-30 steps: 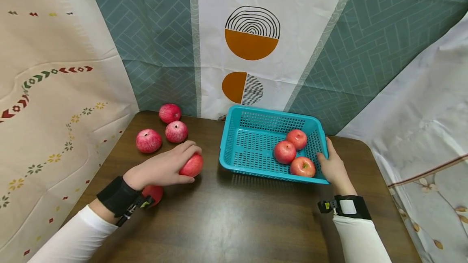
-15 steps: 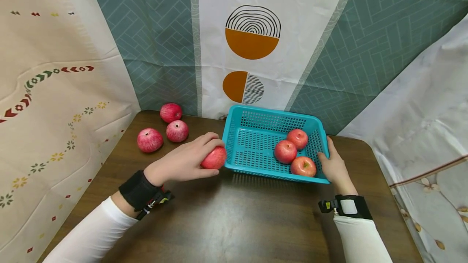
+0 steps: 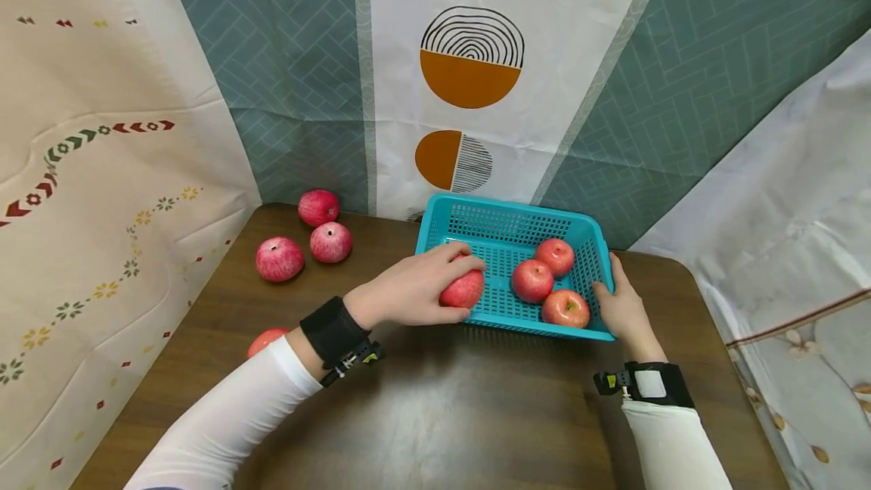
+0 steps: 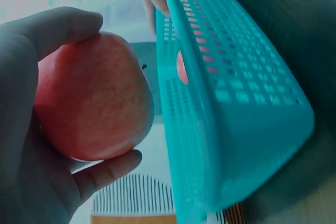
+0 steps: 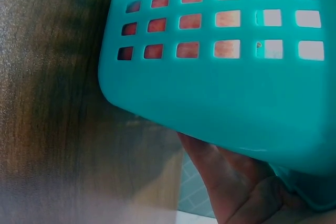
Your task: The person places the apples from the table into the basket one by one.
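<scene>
At frame centre, your left hand [image 3: 416, 292] curls round an apple [image 3: 466, 292] over the basket [image 3: 510, 208]; your right hand [image 3: 624, 311] grips its right end. Placing seems in hand; lowering, then release, appears called for.

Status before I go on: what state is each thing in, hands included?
Basket: open side up, partly filled
Basket apples: three, lying loose
Right hand: gripping the basket's right end
Held apple: raised, not yet inside
Left hand: curled round the held apple
Apples at back left: three, on the table
Front-left apple: on the table, partly hidden
</scene>
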A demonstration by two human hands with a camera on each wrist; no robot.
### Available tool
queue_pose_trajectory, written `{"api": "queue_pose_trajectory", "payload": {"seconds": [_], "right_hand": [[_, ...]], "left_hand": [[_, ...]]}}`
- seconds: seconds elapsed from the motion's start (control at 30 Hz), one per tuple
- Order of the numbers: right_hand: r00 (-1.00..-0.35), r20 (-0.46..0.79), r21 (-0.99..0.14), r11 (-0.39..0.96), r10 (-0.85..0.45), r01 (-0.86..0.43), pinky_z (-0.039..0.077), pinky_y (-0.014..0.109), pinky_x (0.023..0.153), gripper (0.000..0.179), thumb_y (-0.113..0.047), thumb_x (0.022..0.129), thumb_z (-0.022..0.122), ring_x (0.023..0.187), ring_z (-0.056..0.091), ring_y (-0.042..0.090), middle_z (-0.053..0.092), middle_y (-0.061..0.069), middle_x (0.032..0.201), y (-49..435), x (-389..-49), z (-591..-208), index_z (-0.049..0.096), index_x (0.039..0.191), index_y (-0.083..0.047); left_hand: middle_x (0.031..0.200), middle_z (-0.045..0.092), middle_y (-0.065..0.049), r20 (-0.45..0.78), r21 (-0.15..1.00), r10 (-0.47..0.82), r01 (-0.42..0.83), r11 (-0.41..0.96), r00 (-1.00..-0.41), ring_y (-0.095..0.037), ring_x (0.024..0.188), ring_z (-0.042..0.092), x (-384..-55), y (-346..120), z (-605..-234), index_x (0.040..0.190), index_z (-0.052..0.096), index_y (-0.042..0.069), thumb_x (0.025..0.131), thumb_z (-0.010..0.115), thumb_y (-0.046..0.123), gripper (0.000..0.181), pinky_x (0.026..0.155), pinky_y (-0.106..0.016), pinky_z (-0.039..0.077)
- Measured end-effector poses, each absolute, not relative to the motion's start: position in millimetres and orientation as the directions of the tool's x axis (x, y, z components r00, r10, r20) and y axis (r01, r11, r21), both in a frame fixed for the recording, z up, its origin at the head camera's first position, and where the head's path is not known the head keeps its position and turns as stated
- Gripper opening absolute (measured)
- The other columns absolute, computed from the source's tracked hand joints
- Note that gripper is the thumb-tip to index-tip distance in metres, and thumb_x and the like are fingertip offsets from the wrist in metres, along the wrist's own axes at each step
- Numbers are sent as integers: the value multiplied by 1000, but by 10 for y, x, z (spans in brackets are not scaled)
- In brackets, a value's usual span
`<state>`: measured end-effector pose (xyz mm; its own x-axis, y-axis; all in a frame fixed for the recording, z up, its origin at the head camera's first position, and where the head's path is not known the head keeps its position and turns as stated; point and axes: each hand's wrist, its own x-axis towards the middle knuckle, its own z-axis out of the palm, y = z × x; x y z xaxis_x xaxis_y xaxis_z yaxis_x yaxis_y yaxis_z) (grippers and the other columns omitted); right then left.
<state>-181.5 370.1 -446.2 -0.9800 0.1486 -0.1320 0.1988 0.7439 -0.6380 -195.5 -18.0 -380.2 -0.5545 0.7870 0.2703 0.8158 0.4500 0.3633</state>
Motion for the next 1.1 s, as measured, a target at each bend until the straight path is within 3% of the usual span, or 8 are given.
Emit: {"api": "queue_pose_trajectory", "payload": {"seconds": [0.4, 0.67, 1.1], "right_hand": [[-981, -119, -628, 753, 152, 193, 43, 73, 87, 67, -30, 107, 35, 116, 42, 55, 28, 36, 149, 3689, -1817, -4435, -7, 159, -21], [-980, -121, -632, 750, 155, 196, 43, 72, 88, 67, -31, 108, 34, 117, 42, 55, 27, 35, 150, 3697, -1822, -4472, -8, 159, -22], [-977, -138, -647, 732, 165, 215, 39, 74, 92, 66, -32, 108, 34, 122, 38, 55, 24, 34, 152, 3689, -1831, -4461, -8, 159, -24]], "left_hand": [[123, 46, -1, 171, 419, 759, 744, 521, -628, -11, 104, 42, -1954, 475, -3969, 138, 49, 27, 87, 67, 45, 58, 67, -23, 52], [117, 45, -1, 151, 414, 751, 731, 542, -643, -12, 99, 42, -2014, 631, -4073, 134, 54, 31, 87, 66, 47, 51, 61, -24, 48], [106, 46, 1, 84, 390, 675, 648, 654, -733, -11, 91, 43, -2122, 922, -4223, 129, 53, 31, 84, 63, 51, 50, 58, -26, 46]]}}
